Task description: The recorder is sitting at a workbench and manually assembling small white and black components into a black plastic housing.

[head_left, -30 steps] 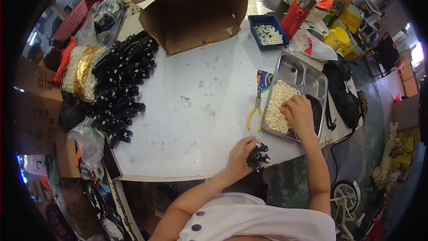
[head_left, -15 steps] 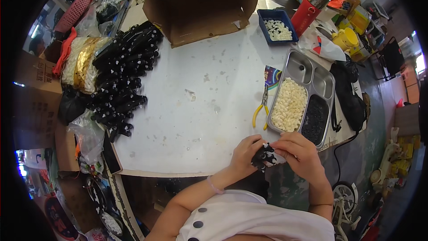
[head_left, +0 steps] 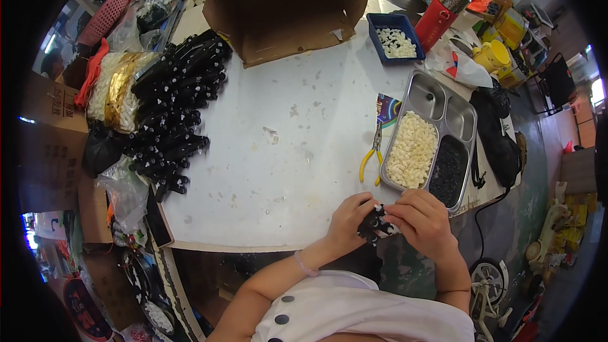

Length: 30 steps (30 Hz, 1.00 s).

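Note:
My left hand [head_left: 346, 220] is closed around a small bunch of black stick-like pieces with white tips [head_left: 370, 227], just past the table's near edge. My right hand [head_left: 423, 220] is beside it, thumb and fingers pinched together at the white tips. Whatever sits in that pinch is too small to make out. Close to the right hand stands a metal compartment tray [head_left: 473, 128]; cream-white small pieces [head_left: 410, 152] fill one section and black small bits [head_left: 447, 171] another. Yellow-handled pliers [head_left: 370, 157] lie along the tray's left side.
A large pile of black sticks with white tips [head_left: 180, 101] covers the table's left side. An open cardboard box [head_left: 285, 19] stands at the back. Right of it are a blue tray [head_left: 415, 55] of white pieces and a red bottle [head_left: 436, 24]. A black cable [head_left: 482, 228] hangs off the right edge.
The fingers of my right hand have shifted slightly at the tips of the bunch, and its wrist has moved a little left. My left hand keeps its hold, nearly still.

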{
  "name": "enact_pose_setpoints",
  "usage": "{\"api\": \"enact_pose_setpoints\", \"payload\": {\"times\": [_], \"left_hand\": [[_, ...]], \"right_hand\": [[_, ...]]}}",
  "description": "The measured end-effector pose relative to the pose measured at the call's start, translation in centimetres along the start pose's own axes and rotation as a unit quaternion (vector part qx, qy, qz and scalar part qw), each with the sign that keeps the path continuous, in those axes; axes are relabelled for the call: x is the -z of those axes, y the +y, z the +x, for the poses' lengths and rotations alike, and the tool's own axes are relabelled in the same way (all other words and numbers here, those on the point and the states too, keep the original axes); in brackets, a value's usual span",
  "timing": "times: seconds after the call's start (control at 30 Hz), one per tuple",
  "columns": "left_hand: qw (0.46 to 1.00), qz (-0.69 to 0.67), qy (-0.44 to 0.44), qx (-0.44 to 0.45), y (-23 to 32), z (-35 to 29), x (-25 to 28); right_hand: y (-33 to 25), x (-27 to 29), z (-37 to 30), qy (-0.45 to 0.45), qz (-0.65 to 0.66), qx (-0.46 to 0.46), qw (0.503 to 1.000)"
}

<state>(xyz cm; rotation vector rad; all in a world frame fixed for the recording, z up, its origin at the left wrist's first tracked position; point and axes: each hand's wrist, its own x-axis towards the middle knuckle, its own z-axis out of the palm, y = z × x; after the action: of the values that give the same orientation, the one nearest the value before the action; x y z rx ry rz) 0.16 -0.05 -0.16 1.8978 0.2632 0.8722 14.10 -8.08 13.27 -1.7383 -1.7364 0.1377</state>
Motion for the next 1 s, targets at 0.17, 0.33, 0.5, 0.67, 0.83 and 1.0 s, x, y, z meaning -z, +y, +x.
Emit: {"api": "enact_pose_setpoints", "payload": {"times": [0.17, 0.33, 0.5, 0.67, 0.83, 1.0], "left_hand": [[1.0, 0.0, -0.002, -0.001, -0.1, 0.0, 0.0], [1.0, 0.002, -0.007, 0.014, 0.0, -0.1, 0.0], [1.0, 0.003, -0.013, 0.009, 0.1, 0.1, 0.0], [0.999, 0.04, -0.008, -0.021, 0.4, 0.3, 0.1], [0.999, 0.026, -0.01, -0.018, 0.2, 0.2, 0.2], [1.0, -0.014, 0.009, 0.009, 0.2, 0.2, 0.2]], "right_hand": [[0.1, -0.2, -0.2, 0.005, 0.007, -0.02, 1.0], [-0.2, -0.2, 0.0, 0.006, -0.071, 0.033, 0.997], [-1.5, 1.3, 0.1, -0.105, -0.161, 0.026, 0.981], [-2.7, 2.1, 0.8, -0.203, -0.257, 0.024, 0.945], [-2.4, 1.9, 1.7, -0.26, -0.3, 0.122, 0.91], [-0.4, 2.1, 2.4, -0.222, -0.246, 0.163, 0.929]]}}
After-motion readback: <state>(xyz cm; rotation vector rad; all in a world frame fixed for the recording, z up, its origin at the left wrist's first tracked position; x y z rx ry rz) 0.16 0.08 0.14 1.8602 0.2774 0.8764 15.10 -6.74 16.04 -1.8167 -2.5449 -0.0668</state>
